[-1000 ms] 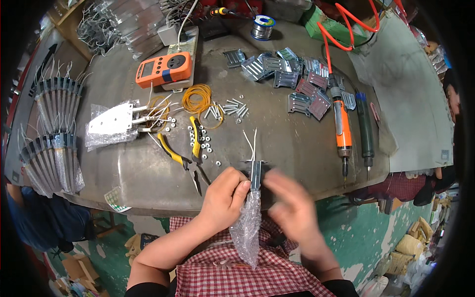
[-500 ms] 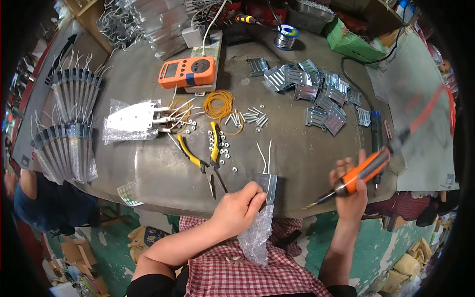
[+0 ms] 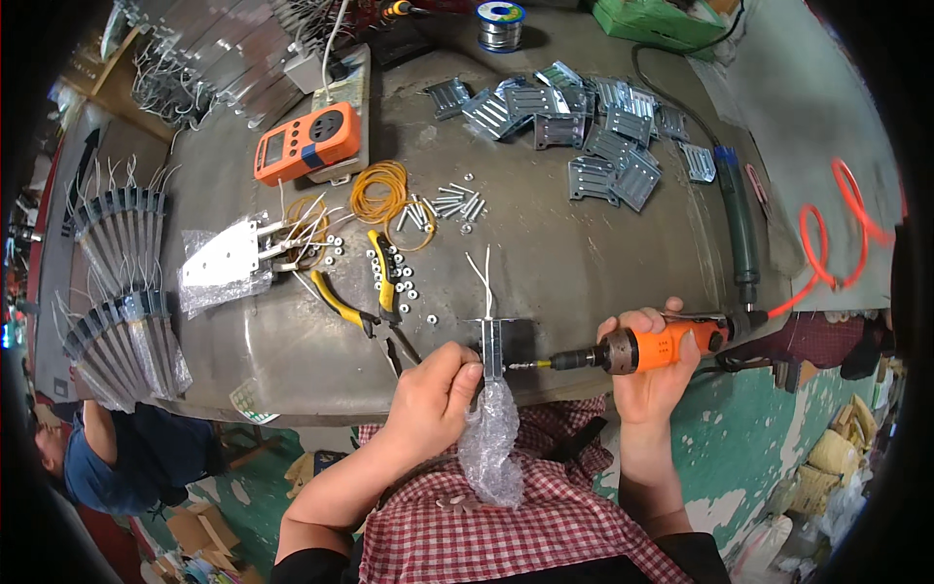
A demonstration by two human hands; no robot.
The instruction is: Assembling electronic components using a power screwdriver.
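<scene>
Near the table's front edge, my left hand (image 3: 433, 399) is closed on a flat metal part (image 3: 492, 346) wrapped below in bubble wrap (image 3: 490, 448). Two white wires stick up from its far end, and a dark plate lies behind it. My right hand (image 3: 654, 375) wraps round an orange air screwdriver (image 3: 662, 347), held level with its tip pointing left. The driver's bit reaches the right side of the metal part; whether it sits in a screw is too small to tell. Pliers with yellow handles (image 3: 387, 282) lie open beyond my left hand.
Small nuts and screws (image 3: 457, 202) lie beside orange rubber bands (image 3: 379, 192). Stamped metal brackets (image 3: 613, 146) are piled at the back right. A soldering iron (image 3: 736, 219) and red coiled hose (image 3: 815, 255) are at right. An orange meter (image 3: 307, 142) and wrapped parts (image 3: 126, 321) stand left.
My right hand has brought the screwdriver left and levelled it, its bit now at the metal part. My left hand keeps its grip, the part now turned edge-up. The head view has shifted.
</scene>
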